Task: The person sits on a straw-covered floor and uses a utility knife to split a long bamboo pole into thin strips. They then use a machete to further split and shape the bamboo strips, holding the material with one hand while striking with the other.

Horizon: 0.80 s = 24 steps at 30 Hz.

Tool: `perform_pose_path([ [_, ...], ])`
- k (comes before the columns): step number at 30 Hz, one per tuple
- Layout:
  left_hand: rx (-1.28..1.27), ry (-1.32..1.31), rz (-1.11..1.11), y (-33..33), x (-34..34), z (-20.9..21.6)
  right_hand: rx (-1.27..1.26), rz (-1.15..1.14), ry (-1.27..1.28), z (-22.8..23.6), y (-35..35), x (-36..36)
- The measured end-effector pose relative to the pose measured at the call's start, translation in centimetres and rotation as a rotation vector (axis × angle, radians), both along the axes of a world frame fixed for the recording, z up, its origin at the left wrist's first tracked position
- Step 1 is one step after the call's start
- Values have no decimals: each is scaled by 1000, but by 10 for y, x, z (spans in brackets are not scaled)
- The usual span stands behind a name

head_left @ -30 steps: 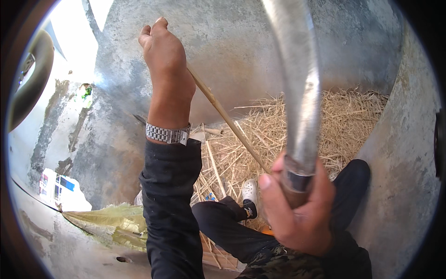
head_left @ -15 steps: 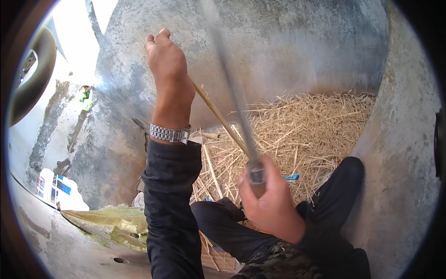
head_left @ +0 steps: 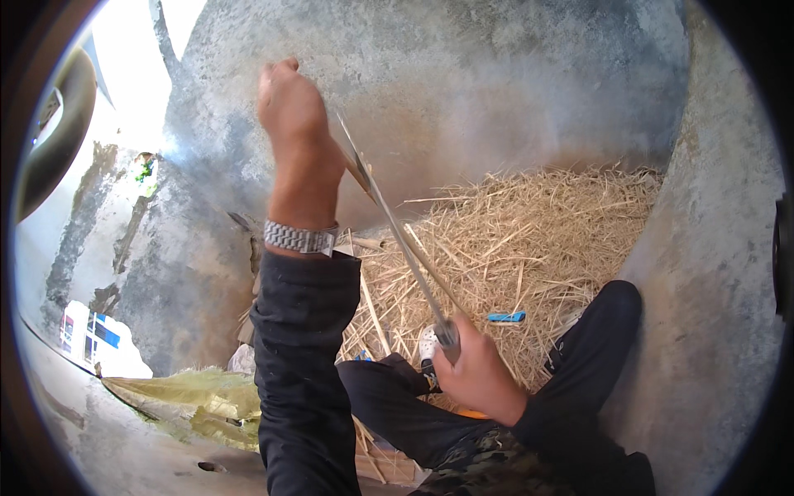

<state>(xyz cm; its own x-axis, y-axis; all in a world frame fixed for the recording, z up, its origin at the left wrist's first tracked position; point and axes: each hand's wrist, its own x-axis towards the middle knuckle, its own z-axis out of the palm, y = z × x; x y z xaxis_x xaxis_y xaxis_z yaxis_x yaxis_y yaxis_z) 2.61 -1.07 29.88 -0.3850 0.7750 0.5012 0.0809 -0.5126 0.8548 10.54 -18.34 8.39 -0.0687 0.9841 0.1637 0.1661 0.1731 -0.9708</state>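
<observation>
My left hand (head_left: 294, 112), with a metal watch at the wrist, is raised at the upper left and closed on a thin, pale, bamboo-like stick (head_left: 436, 273). The stick slants down to the right, its lower end close to my right hand (head_left: 484, 372). That hand is wrapped round the handle of a long knife (head_left: 413, 258). The blade points up and left, crossing the stick just below my left hand; its tip is by the left wrist. My left fingertips are partly hidden and blurred.
A thick heap of straw-like shavings (head_left: 550, 223) lies ahead, with a small blue object (head_left: 506, 317) on it. Concrete walls (head_left: 463, 83) stand ahead and at the right. At the left are a yellow-green sack (head_left: 194, 401), a white container (head_left: 107, 343) and a tire (head_left: 66, 132).
The knife has swung down and left, so its blade now lies against or across the stick. My right hand has dropped slightly; my left hand has hardly moved.
</observation>
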Motion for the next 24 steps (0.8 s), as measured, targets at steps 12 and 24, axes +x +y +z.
perform_pose_path([
  [12, 69, 178, -119, 9, -2, -4, 117, -103, 152, 35, -10, 7],
  [24, 54, 223, -147, -5, 22, -6, 66, -134, 213, 36, -19, 21],
])
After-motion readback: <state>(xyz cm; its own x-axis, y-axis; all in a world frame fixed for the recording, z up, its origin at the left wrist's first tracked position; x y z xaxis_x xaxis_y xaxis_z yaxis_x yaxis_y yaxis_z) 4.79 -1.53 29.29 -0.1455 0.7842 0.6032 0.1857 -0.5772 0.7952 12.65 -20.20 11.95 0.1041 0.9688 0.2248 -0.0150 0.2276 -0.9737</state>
